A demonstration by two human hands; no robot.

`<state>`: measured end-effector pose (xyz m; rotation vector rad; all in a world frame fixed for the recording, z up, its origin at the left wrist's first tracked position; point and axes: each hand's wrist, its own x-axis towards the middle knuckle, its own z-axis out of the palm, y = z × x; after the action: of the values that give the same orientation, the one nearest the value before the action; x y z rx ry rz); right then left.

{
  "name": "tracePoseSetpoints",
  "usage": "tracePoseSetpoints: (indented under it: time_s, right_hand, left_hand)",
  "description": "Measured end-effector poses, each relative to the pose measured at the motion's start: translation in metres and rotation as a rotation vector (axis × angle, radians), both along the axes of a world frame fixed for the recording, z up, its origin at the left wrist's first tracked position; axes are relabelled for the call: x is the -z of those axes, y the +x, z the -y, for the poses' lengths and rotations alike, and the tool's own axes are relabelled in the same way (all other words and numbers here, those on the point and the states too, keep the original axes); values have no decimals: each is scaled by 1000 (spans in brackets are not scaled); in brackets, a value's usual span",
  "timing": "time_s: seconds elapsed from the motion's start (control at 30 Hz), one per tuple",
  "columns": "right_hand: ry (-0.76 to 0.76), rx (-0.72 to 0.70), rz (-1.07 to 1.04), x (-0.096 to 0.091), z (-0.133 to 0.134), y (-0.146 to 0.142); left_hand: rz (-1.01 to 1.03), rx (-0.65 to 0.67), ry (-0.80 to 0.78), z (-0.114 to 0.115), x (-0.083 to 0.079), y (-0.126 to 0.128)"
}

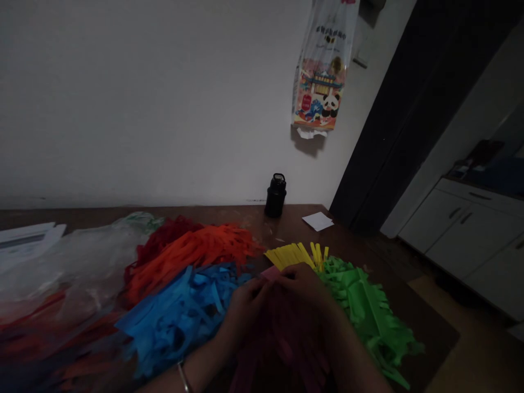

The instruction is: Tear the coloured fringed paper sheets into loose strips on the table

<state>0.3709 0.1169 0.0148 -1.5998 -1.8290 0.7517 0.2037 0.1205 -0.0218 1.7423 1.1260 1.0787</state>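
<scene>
My left hand and my right hand meet over the middle of the table. Between them they pinch the top edge of a pink fringed paper. Its dark pink strips hang down between my forearms, dim and partly in shadow. To the left of my left hand lies a heap of blue fringed paper. Just beyond my right hand is yellow fringed paper, and green fringed paper lies along my right forearm. A bracelet circles my left wrist.
Orange fringed paper and dark red fringed paper lie behind the blue. Clear plastic bags cover the table's left. A black bottle and white paper stand near the wall. A tissue pack hangs above.
</scene>
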Motion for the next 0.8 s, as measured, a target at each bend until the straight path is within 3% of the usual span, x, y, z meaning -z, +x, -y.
tracePoseSetpoints:
  time_s: [0.8]
  right_hand:
    - [9, 2, 32, 3, -2, 0]
  left_hand:
    - [34, 12, -38, 0, 0, 0]
